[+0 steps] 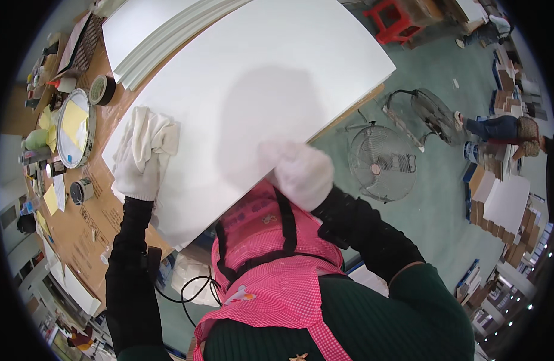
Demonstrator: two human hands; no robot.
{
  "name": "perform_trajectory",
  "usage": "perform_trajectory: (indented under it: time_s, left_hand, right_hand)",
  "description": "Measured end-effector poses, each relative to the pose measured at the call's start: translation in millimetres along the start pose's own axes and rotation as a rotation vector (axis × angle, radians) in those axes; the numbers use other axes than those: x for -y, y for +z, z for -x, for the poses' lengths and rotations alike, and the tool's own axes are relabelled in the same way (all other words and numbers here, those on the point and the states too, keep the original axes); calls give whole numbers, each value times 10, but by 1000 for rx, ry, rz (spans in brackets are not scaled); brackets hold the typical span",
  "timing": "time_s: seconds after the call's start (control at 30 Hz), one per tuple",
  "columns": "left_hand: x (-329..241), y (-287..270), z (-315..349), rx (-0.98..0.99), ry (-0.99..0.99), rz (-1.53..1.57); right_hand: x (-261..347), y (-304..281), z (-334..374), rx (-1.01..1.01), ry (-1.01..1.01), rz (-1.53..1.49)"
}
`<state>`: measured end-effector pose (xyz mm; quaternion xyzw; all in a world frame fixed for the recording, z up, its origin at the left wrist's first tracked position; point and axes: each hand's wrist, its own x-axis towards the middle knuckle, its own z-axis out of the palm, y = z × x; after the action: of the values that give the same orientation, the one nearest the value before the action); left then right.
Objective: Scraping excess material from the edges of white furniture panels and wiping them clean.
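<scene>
A large white board [277, 36] lies across the work table. My left hand [134, 175], in a white glove, rests at the board's left side, closed on a bunched white cloth [153, 131]. The cloth's folds hide most of the fingers. At the board's near edge, close to my apron, is my right hand [304, 175], also in a white glove. Motion smears it, so its fingers cannot be made out. A soft shadow falls on the board between the two hands.
White strips [168, 45] lie beyond the board. On the brown-covered table [108, 222] at left stand a tape roll [102, 89], a round lid [76, 129] and a small jar [81, 191]. Floor fans [382, 162] and a red stool [392, 21] stand right; a person [505, 129] is farther off.
</scene>
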<state>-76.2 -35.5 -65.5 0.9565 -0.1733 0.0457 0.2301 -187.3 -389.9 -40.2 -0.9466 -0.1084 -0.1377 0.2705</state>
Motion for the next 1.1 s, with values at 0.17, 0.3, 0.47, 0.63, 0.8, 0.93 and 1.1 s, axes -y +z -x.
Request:
perform_trajectory:
  time_s: [0.17,0.3,0.47,0.63,0.8,0.93,1.1]
  left_hand:
    - [-170,-36,-106,-56,116,-38]
    - [-172,-43,-179,-88,192,-89]
    - [-219,9,-177,-121,223,-154]
    - [-179,-29,-197,-92,191,-113]
    - [-134,-87,-158,-55,143,-81]
    - [-194,-33,-204,-81,175,-65]
    - [-216,-9,-197,-311,399,-322]
  right_hand:
    - [810,344,203,357,-106,-358]
    - [240,209,7,235,190,-420]
    - [-1724,-859,-391,-351,581,-259]
    - [-1948,-713,-402,-291,622,-296]
    - [-941,-317,-258,-117,542,-334]
    - [165,195,107,-53,264,-466]
    - [1135,346,371,597,-143,-419]
